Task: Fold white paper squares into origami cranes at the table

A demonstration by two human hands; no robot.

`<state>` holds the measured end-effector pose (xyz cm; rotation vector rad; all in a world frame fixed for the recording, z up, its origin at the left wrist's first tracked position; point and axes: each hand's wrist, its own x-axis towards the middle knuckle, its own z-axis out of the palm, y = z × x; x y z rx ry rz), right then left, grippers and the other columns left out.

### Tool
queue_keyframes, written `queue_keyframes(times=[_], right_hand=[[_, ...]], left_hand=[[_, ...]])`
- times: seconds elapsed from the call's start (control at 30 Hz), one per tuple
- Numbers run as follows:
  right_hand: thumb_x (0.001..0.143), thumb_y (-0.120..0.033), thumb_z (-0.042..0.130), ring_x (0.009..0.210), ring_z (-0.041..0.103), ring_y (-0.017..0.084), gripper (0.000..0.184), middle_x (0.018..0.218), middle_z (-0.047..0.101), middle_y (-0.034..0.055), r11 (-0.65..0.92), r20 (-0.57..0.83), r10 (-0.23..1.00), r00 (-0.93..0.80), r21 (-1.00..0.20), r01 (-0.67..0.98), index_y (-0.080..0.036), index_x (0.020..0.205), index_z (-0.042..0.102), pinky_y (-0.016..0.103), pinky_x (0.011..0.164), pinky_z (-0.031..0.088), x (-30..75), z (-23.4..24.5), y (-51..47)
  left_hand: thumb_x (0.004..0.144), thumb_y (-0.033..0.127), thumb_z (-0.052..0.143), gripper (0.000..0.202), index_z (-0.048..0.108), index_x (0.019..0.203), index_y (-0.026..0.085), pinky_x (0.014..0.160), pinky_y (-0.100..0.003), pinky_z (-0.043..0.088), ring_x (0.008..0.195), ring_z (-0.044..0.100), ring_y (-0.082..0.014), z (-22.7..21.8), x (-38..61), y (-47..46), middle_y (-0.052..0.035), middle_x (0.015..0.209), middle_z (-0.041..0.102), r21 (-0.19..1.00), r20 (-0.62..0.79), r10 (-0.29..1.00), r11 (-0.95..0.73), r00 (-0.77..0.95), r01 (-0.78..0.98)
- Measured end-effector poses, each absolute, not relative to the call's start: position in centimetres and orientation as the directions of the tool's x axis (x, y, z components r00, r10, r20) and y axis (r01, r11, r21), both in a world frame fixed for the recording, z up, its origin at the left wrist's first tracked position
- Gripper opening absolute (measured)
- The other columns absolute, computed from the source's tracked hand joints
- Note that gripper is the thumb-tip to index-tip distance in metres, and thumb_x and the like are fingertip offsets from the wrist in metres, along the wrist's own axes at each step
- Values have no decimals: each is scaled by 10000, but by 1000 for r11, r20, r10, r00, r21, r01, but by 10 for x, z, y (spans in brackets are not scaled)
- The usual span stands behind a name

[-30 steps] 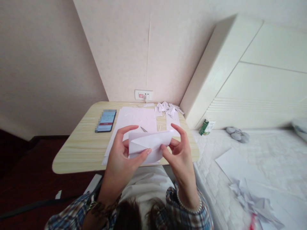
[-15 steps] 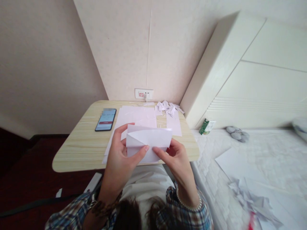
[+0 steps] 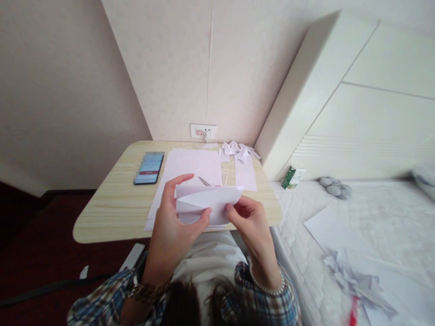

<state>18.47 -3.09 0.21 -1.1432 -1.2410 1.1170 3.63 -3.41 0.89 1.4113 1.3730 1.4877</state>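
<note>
A folded sheet of white paper [image 3: 204, 201] is held up between my two hands above the table's front edge, with a crease and a raised flap on its near face. My left hand [image 3: 176, 217] grips its left side, thumb on the front and index finger reaching past the top edge. My right hand [image 3: 249, 217] pinches its right end between thumb and bent fingers. Behind the folded paper, the pointed tip of a metal blade [image 3: 204, 181] shows; the rest is hidden. White sheets [image 3: 195, 163] lie flat underneath on the wooden table [image 3: 105, 213].
A phone [image 3: 148, 168] lies at the table's left. Several small folded paper pieces [image 3: 238, 150] are heaped at the back right. A socket [image 3: 203, 131] is on the wall. To the right, a bed [image 3: 295, 217] holds a green-white carton [image 3: 292, 177], grey slippers [image 3: 335, 188] and more papers.
The folded paper has tipped and dropped slightly, uncovering the blade tip behind it. My right thumb has slid right along the paper, away from my left thumb.
</note>
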Motion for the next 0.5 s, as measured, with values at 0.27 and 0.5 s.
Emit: queue_keyframes(times=[0.27,0.5], right_hand=[[720,-308,713,673,650,164,228,776,751,26,-12,-1,997,-79,-991,-130,-190,912,751,256,613,516,193,4,-32],[719,-381,747,570,619,145,265,710,745,24,-119,-106,991,-80,-976,-180,-180,890,761,231,518,470,195,7,-36]], left_hand=[[637,227,742,625,500,1211,266,881,-383,522,1057,613,-256,13,35,-31,-45,1170,597,977,143,977,-114,-160,180],[663,199,676,666,464,1294,217,600,-253,524,688,649,-166,21,30,-30,6,812,678,997,3,1000,-1,-29,74]])
